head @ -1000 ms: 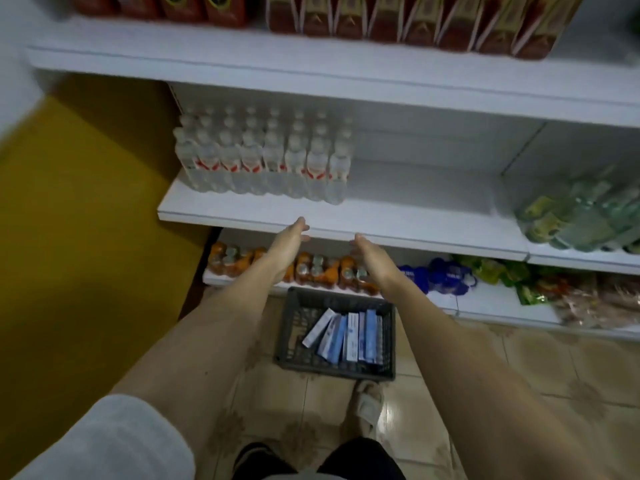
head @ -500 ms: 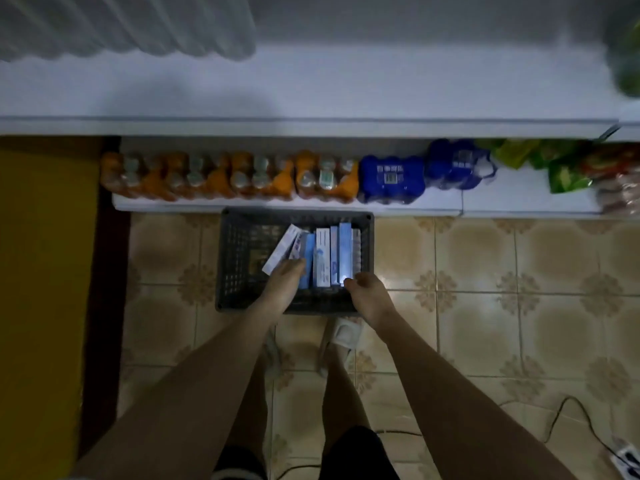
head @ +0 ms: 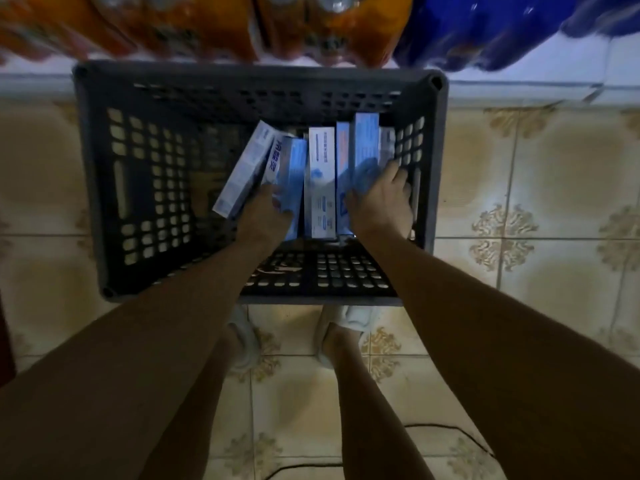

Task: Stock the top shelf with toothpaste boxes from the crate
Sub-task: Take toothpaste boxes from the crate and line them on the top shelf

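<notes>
A dark plastic crate (head: 91, 174) stands on the tiled floor below me. Several blue-and-white toothpaste boxes (head: 320, 181) stand on edge in its right half, and one box (head: 242, 168) leans to the left. My left hand (head: 266, 216) reaches in and grips the second box from the left (head: 292, 157), with its fingers tucked between the boxes. My right hand (head: 384, 199) curls round the rightmost boxes (head: 365, 143), thumb on their left side and fingers by the crate's right wall. The top shelf is out of view.
Orange bottle packs (head: 194, 26) and blue packs (head: 485, 32) fill the bottom shelf just behind the crate. My feet in light slippers (head: 349, 323) stand right in front of it. A black cable (head: 450, 431) runs across the floor tiles at lower right.
I have bent down from the shelves to the crate. Both hands moved from the air in front of the shelf edge down into the crate and took hold of boxes.
</notes>
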